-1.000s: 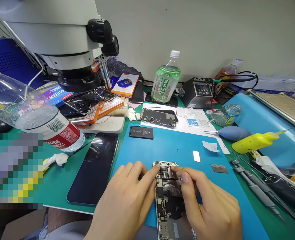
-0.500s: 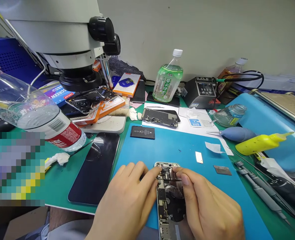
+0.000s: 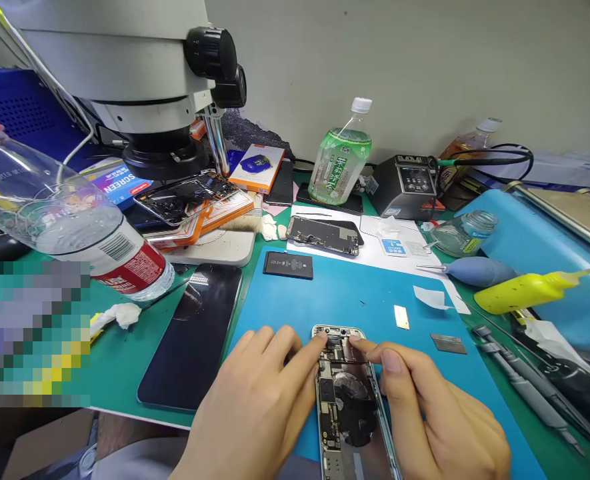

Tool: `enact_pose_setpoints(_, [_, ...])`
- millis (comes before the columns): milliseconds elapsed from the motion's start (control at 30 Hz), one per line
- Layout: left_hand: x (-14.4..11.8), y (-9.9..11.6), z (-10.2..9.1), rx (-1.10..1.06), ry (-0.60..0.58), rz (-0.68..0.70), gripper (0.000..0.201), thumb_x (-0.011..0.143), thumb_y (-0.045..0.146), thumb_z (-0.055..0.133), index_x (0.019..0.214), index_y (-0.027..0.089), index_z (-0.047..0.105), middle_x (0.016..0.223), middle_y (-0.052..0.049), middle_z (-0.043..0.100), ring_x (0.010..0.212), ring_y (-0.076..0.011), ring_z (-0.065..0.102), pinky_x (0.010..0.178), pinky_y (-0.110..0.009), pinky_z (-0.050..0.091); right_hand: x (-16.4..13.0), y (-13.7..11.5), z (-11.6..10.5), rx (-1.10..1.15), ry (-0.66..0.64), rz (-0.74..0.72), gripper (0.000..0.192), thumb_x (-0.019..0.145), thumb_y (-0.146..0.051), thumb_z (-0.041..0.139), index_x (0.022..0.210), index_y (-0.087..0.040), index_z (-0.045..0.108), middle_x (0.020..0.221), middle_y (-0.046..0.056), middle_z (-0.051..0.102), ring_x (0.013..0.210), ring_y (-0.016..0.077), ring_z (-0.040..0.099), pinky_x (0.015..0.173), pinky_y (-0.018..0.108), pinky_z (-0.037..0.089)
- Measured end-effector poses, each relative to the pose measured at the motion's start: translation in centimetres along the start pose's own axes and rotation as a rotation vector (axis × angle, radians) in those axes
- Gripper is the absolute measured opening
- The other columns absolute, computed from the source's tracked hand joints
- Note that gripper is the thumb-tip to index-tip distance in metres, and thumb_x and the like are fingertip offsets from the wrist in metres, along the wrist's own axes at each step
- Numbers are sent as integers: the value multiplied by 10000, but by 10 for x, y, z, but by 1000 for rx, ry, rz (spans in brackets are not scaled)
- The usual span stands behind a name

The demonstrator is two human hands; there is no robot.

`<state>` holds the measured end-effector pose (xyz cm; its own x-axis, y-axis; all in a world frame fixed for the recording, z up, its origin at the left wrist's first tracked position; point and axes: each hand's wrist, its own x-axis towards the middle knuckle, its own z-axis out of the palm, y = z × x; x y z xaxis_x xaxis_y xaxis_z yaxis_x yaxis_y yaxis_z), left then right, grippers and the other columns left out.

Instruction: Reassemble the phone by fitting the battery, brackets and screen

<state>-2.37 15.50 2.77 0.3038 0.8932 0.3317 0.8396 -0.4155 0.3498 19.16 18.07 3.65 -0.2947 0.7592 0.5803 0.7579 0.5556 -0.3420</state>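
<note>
An opened phone (image 3: pixel 331 400) lies lengthwise before me, its circuit board, camera area and dark inner back exposed. My left hand (image 3: pixel 259 393) grips its upper left edge, the index fingertip on parts near the top and the thumb at the side. With its index fingertip, my right hand (image 3: pixel 439 407) presses the upper right corner. That thumb rests against the bent index finger, and the other fingers curl beside the phone's right edge. A black phone battery (image 3: pixel 288 265) lies farther back on the blue mat (image 3: pixel 335 293). The phone's lower end runs out of view.
A dark phone screen (image 3: pixel 195 333) lies at left, near a tilted water bottle (image 3: pixel 135 267). A microscope (image 3: pixel 165 127) overhangs the back left. At right are a blue air blower (image 3: pixel 479 271), a yellow squeeze bottle (image 3: pixel 525 293), grey screwdrivers (image 3: pixel 529 390) and a metal plate (image 3: pixel 449 343).
My right thumb and knuckles have drawn back to the right, uncovering the phone's right edge. The index fingertip stays at the upper right corner. My left hand keeps its hold.
</note>
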Motion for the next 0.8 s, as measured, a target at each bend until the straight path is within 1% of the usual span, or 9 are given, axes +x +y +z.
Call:
enact_pose_setpoints(100, [0,0,-1,-3,-1,7,336,1123,176,499,1439,231,599,976,-20,648,781,-225,566,689,-382,417,2,-1,-2,22,-2,70,226,1150,-279,509,1067,-238,715,741,-27,748,583,131,699,700,236,563])
enact_pose_setpoints(200, [-1,-1,-2,-12,-7,3,346,1133,192,488,1462,240,584,981,-19,647,785,-224,573,692,-381,426,3,-2,-1,31,1,94,251,1151,-304,509,1034,-238,722,674,-34,710,565,143,696,689,242,570])
enact_pose_setpoints(300, [-2,-1,-1,-35,-4,-21,334,1152,218,463,1467,255,568,994,-14,657,798,-219,593,709,-379,439,3,-2,1,4,28,44,183,1136,-278,560,1077,-233,727,769,-14,774,635,144,739,718,243,584])
enact_pose_setpoints(367, [-3,0,0,-48,11,-55,323,1159,216,439,1454,261,560,1004,-13,673,816,-221,610,732,-381,453,3,-1,1,-41,46,-48,123,1102,-240,639,1186,-220,727,902,17,820,720,144,771,744,243,594])
enact_pose_setpoints(467, [-4,-1,1,-71,43,-104,313,1154,186,409,1427,262,542,1071,-19,713,895,-234,654,780,-388,475,7,1,1,-72,8,-179,265,1064,-270,719,1319,-196,710,1037,62,826,841,157,802,772,246,614])
enact_pose_setpoints(567, [-5,-3,2,-86,58,-108,278,1151,181,411,1382,259,544,1113,-22,729,938,-238,677,797,-391,485,12,1,2,-78,-49,-218,226,1092,-303,671,1281,-203,744,1079,64,815,884,153,816,743,232,615])
enact_pose_setpoints(633, [-5,-4,3,-92,55,-100,234,1153,192,423,1328,259,563,1069,-13,718,903,-231,671,780,-386,484,16,1,4,-86,-73,-217,203,1118,-249,602,1227,-213,771,1050,46,812,855,135,815,706,219,598])
enact_pose_setpoints(700, [-5,-5,3,-93,51,-87,204,1152,199,439,1297,256,570,1026,-6,700,864,-223,658,757,-378,474,18,-1,5,-76,-95,-231,239,1130,-193,551,1179,-217,784,998,27,805,802,115,800,684,212,574])
enact_pose_setpoints(800, [-5,-3,4,-83,57,-68,203,1149,204,448,1311,248,563,997,-10,684,838,-225,638,742,-379,453,21,-3,7,-62,-109,-249,247,1127,-151,535,1140,-209,775,981,15,804,785,103,787,697,212,552])
